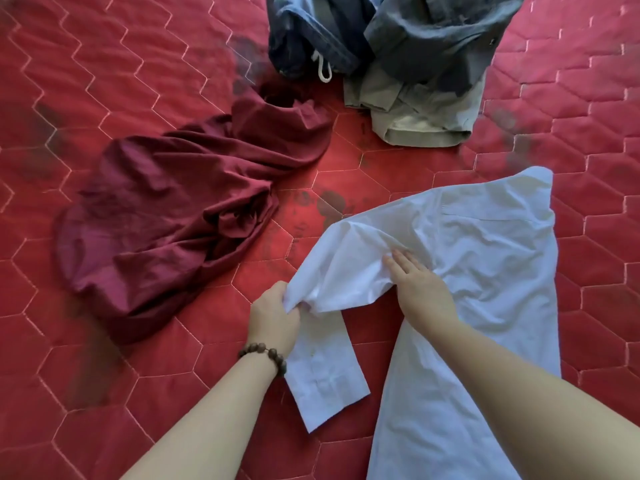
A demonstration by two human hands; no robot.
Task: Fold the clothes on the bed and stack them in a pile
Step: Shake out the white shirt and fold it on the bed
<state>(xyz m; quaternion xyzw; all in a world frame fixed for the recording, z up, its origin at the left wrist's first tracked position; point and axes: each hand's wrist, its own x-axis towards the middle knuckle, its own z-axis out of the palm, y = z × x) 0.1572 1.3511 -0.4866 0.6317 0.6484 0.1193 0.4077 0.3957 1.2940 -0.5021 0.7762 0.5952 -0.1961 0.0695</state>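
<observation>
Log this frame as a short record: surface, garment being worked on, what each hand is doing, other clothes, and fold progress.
surface: red quilted bed cover
garment in work: white shirt, spread flat
left hand: grips the shirt's sleeve at its bend
right hand: fingers straight, pressing the shirt near the shoulder
other clothes: maroon garment, crumpled; dark blue and khaki clothes, heaped
fold progress: no folded pile in view

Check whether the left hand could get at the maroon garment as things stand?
Probably yes, once freed: the left hand grips the white shirt's sleeve, but only bare red quilt lies between it and the maroon garment.
</observation>
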